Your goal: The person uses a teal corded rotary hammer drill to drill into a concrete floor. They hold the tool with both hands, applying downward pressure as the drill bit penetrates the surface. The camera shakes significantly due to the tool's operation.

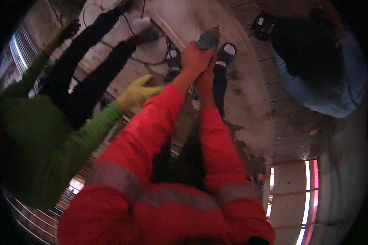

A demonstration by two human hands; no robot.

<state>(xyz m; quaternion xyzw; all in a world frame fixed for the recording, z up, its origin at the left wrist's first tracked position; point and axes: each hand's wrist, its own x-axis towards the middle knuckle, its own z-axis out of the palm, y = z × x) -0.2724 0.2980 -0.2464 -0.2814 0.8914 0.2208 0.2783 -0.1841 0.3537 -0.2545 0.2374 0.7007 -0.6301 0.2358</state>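
Two hands point(195, 59) clasp one teal drill point(209, 41), two other people point(32, 141) nearby.

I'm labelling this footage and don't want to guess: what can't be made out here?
All in the head view:
Grip of the teal power tool: covered by the left hand and right hand.
Tool's tip: too small and blurred.
Co-worker's yellow glove: blurred; contact with the red sleeve is unclear.
Hands of the person in blue: hidden by their own body.
Black object: too dark to identify.
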